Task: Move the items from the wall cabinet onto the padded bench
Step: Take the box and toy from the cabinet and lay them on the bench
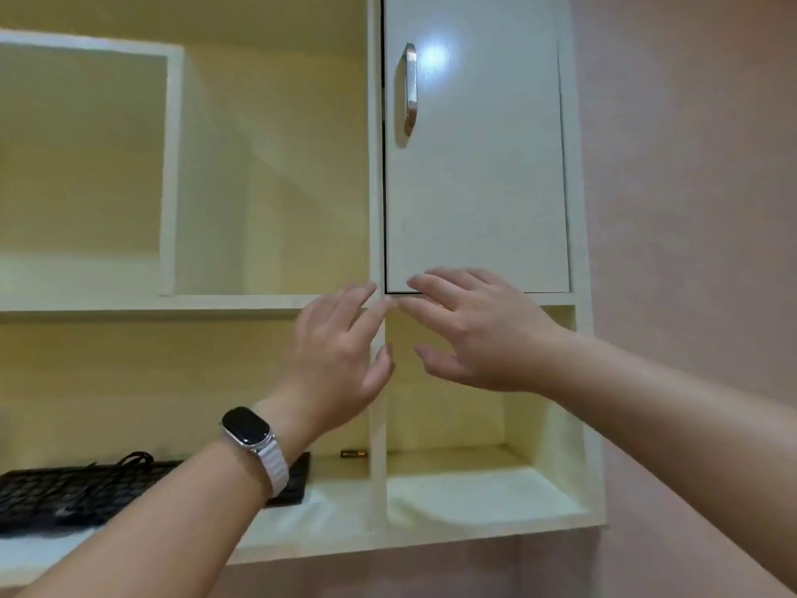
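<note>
Both hands are open and hold nothing. The long black keyboard lies sideways, below the left hand, farther from the right hand.

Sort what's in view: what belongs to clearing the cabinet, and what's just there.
For the job:
keyboard on the lower shelf
battery behind it, by the divider
closed door, contents hidden
left hand and right hand, both empty, raised near the door's lower edge

Just there:
watch on the left wrist
pink wall
</note>
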Demonstrator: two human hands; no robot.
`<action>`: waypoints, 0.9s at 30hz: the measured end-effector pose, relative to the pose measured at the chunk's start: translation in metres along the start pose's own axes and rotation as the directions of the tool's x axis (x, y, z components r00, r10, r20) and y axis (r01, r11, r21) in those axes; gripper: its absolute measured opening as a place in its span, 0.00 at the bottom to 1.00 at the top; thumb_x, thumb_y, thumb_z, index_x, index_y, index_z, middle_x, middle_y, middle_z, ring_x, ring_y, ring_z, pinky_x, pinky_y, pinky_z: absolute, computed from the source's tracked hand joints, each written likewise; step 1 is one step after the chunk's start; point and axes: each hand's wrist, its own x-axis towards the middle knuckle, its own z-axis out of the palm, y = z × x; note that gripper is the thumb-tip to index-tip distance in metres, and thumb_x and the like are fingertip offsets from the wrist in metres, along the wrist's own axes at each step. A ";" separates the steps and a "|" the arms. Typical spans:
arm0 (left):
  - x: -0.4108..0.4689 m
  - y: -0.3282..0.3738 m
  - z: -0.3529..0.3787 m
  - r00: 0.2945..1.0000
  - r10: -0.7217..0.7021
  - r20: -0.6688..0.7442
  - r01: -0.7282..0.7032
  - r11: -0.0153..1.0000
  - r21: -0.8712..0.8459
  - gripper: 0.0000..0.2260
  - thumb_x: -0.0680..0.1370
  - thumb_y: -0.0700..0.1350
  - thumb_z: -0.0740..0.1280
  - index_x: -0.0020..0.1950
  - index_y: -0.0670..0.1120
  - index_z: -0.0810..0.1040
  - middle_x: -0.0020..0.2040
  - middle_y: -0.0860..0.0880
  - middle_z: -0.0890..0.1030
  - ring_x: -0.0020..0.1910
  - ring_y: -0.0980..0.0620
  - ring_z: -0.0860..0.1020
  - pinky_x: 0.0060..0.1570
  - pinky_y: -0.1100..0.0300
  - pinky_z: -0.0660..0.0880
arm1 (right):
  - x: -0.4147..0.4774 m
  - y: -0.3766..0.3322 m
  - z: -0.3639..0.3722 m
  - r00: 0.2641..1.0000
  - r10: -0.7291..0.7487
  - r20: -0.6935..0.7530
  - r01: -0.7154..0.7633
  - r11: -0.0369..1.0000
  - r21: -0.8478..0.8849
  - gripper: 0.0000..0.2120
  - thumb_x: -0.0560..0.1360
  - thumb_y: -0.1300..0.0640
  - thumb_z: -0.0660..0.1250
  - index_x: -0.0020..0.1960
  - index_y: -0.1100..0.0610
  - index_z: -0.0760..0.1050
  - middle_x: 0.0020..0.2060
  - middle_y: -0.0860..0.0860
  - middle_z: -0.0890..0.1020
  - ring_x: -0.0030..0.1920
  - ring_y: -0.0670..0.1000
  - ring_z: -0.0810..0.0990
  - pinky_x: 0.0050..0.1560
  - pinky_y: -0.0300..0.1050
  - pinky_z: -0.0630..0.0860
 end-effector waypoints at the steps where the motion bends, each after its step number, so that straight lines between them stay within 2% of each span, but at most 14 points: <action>1: 0.003 -0.002 0.003 1.000 0.002 0.008 -0.003 1.000 0.029 0.21 0.72 0.49 0.67 0.63 0.42 0.78 0.63 0.42 0.78 0.62 0.40 0.75 0.58 0.46 0.71 | 0.006 0.005 0.003 1.000 -0.012 0.009 0.012 1.000 -0.014 0.25 0.74 0.43 0.61 0.64 0.58 0.75 0.62 0.56 0.78 0.63 0.59 0.76 0.60 0.53 0.72; 2: 0.006 -0.004 0.005 1.000 0.000 -0.001 0.001 0.999 0.050 0.20 0.73 0.49 0.67 0.63 0.42 0.78 0.63 0.42 0.78 0.62 0.40 0.75 0.57 0.46 0.72 | 0.012 0.008 0.002 0.999 -0.002 0.036 0.002 1.000 -0.014 0.25 0.74 0.43 0.61 0.64 0.57 0.75 0.62 0.56 0.78 0.63 0.58 0.75 0.60 0.53 0.72; 6: 0.005 -0.019 0.022 0.999 0.038 0.030 -0.041 0.994 0.106 0.23 0.75 0.50 0.65 0.66 0.40 0.76 0.65 0.41 0.76 0.64 0.40 0.74 0.60 0.44 0.71 | 0.041 0.020 0.017 0.998 -0.043 -0.039 0.041 0.998 -0.053 0.22 0.75 0.46 0.62 0.62 0.58 0.77 0.61 0.56 0.79 0.63 0.58 0.75 0.61 0.53 0.71; 12: -0.007 -0.024 0.051 0.998 0.066 0.024 -0.069 0.972 0.223 0.30 0.75 0.57 0.60 0.73 0.41 0.68 0.74 0.41 0.67 0.73 0.41 0.64 0.71 0.40 0.57 | 0.062 0.040 0.038 0.989 -0.142 -0.047 0.132 0.977 -0.170 0.24 0.75 0.43 0.62 0.65 0.56 0.76 0.68 0.57 0.74 0.70 0.60 0.69 0.68 0.56 0.66; 17: -0.008 -0.028 0.063 0.993 0.107 -0.055 -0.092 0.969 0.230 0.30 0.74 0.56 0.60 0.73 0.43 0.68 0.73 0.41 0.67 0.72 0.42 0.64 0.72 0.39 0.51 | 0.060 0.052 0.047 0.983 -0.180 -0.020 0.172 0.963 -0.207 0.27 0.77 0.41 0.58 0.70 0.54 0.72 0.72 0.57 0.70 0.73 0.60 0.66 0.72 0.57 0.63; 20: -0.008 -0.030 0.065 0.992 0.118 -0.052 -0.104 0.969 0.224 0.30 0.74 0.56 0.60 0.73 0.43 0.67 0.73 0.41 0.66 0.72 0.42 0.63 0.72 0.39 0.50 | 0.061 0.055 0.044 0.979 -0.204 -0.003 0.198 0.953 -0.228 0.25 0.79 0.42 0.57 0.68 0.55 0.73 0.73 0.57 0.69 0.74 0.60 0.65 0.72 0.59 0.62; 24: -0.008 -0.030 0.066 0.991 0.119 -0.054 -0.105 0.973 0.204 0.31 0.74 0.56 0.59 0.74 0.42 0.66 0.74 0.40 0.66 0.73 0.41 0.63 0.72 0.39 0.50 | 0.067 0.055 0.036 0.966 -0.257 0.020 0.253 0.929 -0.270 0.22 0.77 0.42 0.58 0.59 0.57 0.77 0.68 0.58 0.74 0.73 0.60 0.66 0.72 0.61 0.62; 27: -0.008 -0.030 0.063 0.994 0.101 -0.030 -0.094 0.980 0.173 0.30 0.75 0.57 0.58 0.74 0.43 0.66 0.75 0.41 0.65 0.73 0.42 0.63 0.72 0.40 0.51 | 0.072 0.052 0.027 0.956 -0.294 0.004 0.282 0.912 -0.297 0.21 0.77 0.43 0.54 0.52 0.58 0.77 0.56 0.57 0.80 0.67 0.60 0.72 0.71 0.62 0.62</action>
